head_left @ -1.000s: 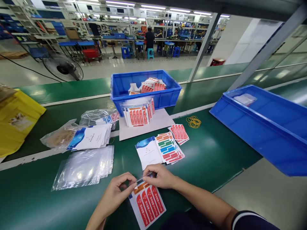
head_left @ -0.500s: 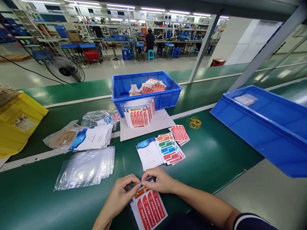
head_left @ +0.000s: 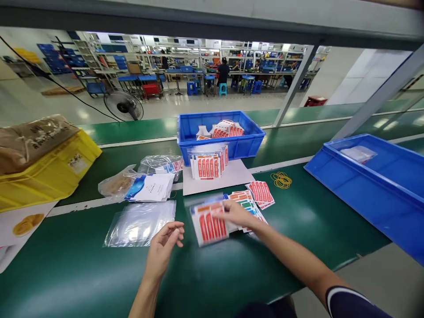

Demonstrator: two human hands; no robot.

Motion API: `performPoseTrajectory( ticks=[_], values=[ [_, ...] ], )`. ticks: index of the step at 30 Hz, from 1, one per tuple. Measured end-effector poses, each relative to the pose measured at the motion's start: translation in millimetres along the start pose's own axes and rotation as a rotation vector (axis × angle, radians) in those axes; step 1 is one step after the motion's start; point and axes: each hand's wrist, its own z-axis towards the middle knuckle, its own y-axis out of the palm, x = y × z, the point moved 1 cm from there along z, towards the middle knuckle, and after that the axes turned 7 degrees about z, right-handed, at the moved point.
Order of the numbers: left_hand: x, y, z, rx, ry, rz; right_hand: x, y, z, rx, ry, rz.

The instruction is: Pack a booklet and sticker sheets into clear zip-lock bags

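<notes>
My right hand [head_left: 236,213] grips the right edge of a clear plastic bag of red-and-white label sheets [head_left: 210,225], blurred by motion above the green table. To its left, my left hand [head_left: 165,245] holds nothing, its fingers loosely curled and apart. Behind the right hand lie a fanned stack of multicoloured label sheets [head_left: 245,199] and a small pile of red label sheets [head_left: 262,193]. Clear empty bags [head_left: 141,224] are stacked beyond my left hand, below a pile of white-and-blue booklets [head_left: 150,187]. Several filled bags [head_left: 207,167] lean against a blue bin.
The blue bin [head_left: 221,146] holds more label sheets and stands behind a white board [head_left: 228,180]. Yellow rubber bands [head_left: 281,180] lie on the right. A large blue tray [head_left: 364,194] is at far right, a yellow crate [head_left: 76,176] at far left. A metal post [head_left: 296,86] rises behind.
My right hand has carried the filled bag forward, away from my body. My left hand has let go of it and opened. The view has shifted left.
</notes>
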Motion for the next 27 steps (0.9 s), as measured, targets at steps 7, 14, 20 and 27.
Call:
performPoseTrajectory(
  ticks=[7, 14, 20, 27],
  values=[
    [2.2, 3.4, 0.6, -0.037, -0.006, 0.002, -47.2, -69.9, 81.7, 0.585, -0.291, -0.658],
    [-3.6, 17.1, 1.1, -0.073, -0.125, -0.077, 28.7, 6.0, -16.9, -0.180, -0.291, -1.165],
    [-9.6, 37.9, -5.3, -0.155, -0.247, -0.124, 47.2, 39.5, -57.7, 0.014, -0.372, -1.236],
    [-17.7, 60.4, -13.0, -0.143, -0.453, -0.590, 5.2, 59.3, -75.6, -0.087, -0.447, -1.049]
  ],
)
